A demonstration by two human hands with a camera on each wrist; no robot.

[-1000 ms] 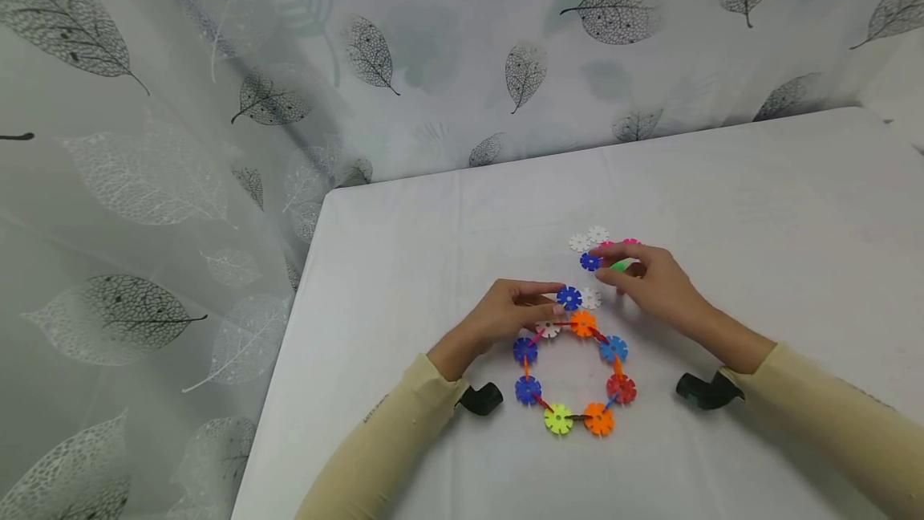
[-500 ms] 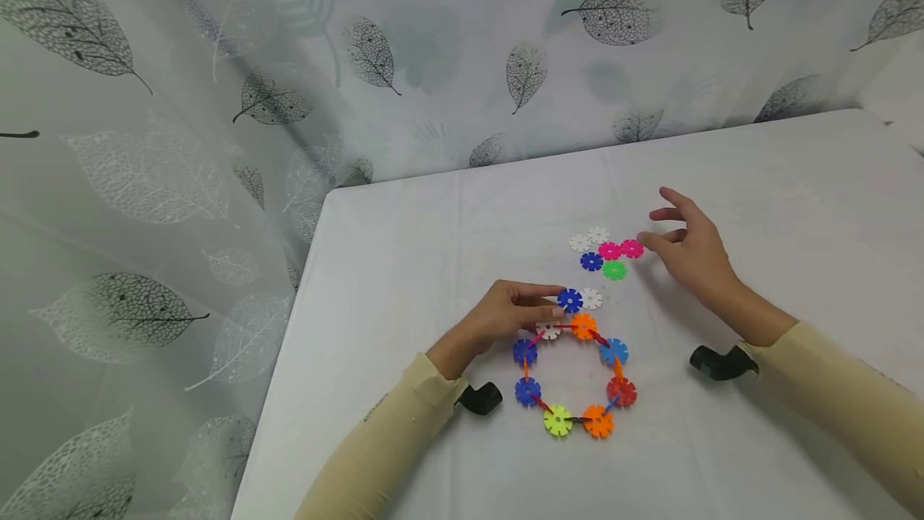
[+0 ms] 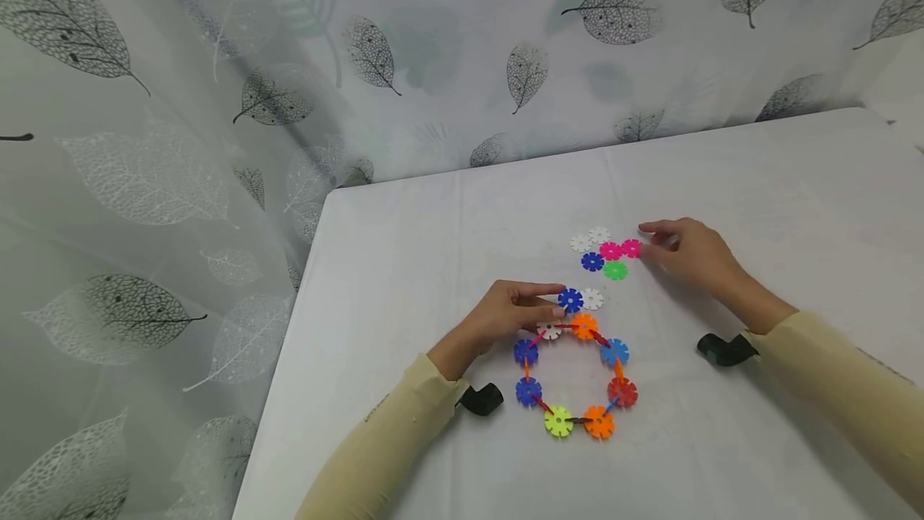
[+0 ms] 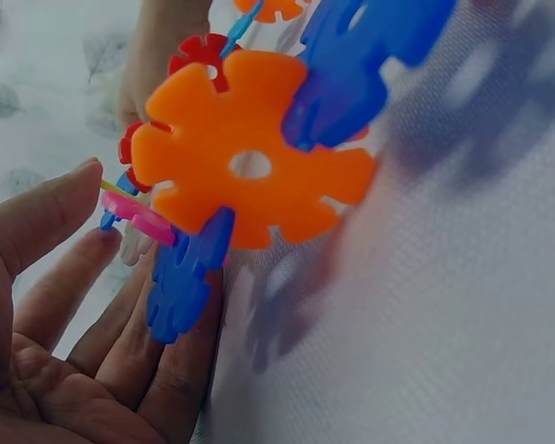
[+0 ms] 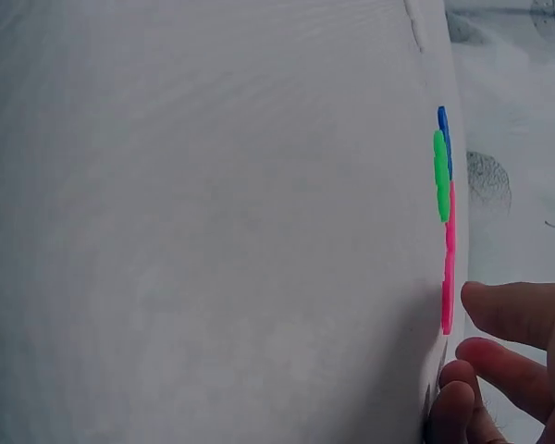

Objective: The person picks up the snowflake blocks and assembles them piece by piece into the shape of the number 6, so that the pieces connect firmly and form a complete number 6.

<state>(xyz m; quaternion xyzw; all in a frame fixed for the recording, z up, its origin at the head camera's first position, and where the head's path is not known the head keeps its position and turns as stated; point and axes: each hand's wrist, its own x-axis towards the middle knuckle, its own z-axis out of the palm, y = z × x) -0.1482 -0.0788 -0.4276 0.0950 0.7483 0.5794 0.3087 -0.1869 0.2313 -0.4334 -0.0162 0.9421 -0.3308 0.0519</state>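
Observation:
My left hand (image 3: 516, 310) pinches the joined interlocking discs at the far-left part of a ring, by a blue disc (image 3: 570, 300) and a white one (image 3: 592, 299). The ring is a closed loop of notched plastic discs, among them an orange disc (image 3: 598, 422), a lime disc (image 3: 559, 421) and a red disc (image 3: 622, 392). In the left wrist view another orange disc (image 4: 250, 157) looms close. My right hand (image 3: 689, 255) is beside the loose pink disc (image 3: 631, 248), thumb near its edge, fingers loosely bent; nothing is between them. Actual contact is unclear.
Near the right hand lie several loose discs: a second pink disc (image 3: 609, 251), a green disc (image 3: 615, 270), a dark blue disc (image 3: 593, 262) and a white disc (image 3: 599, 235). They rest on a white-covered table (image 3: 404, 263), with a leaf-print curtain (image 3: 447, 46) behind.
My right hand left the loose discs, moved right with fingers raised, then lowered beside the right-hand pink disc. The left hand and ring stayed nearly still.

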